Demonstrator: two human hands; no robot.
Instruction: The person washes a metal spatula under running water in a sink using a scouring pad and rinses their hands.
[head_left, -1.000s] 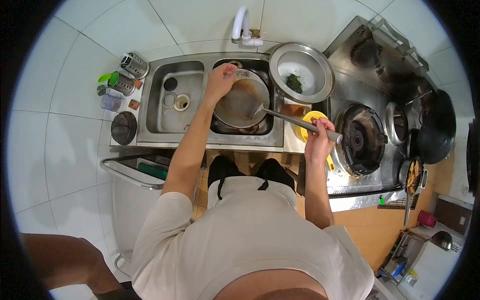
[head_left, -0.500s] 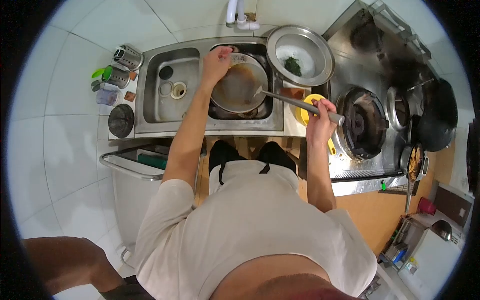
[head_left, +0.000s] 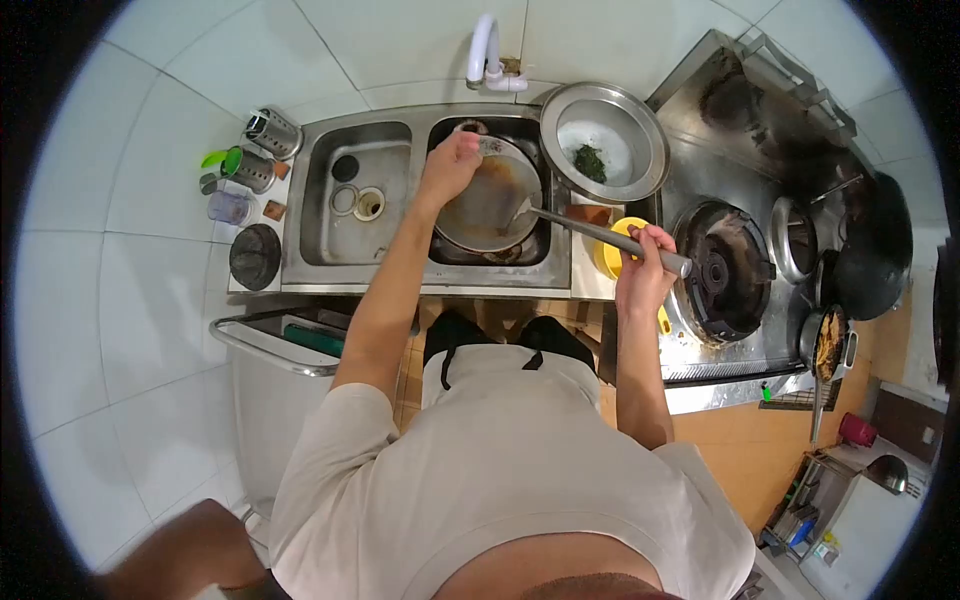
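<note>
A wide metal bowl with brownish liquid rests in the right sink basin. My left hand is over its upper left edge, fingers curled together; what they hold, if anything, cannot be made out. Closed round the grey handle of a long spatula is my right hand, beside a yellow container. The spatula's flat end dips into the bowl near its right side. Above the sink is a white faucet.
A steel basin with dark green leaves sits right of the sink. Farther right are a burner, a black wok and a pan with food. Metal holders stand left. Another person's arm shows lower left.
The view has shifted, so the sink and faucet sit lower in the picture. My left hand has moved slightly toward the bowl's inside. The other person's arm has moved down and right.
</note>
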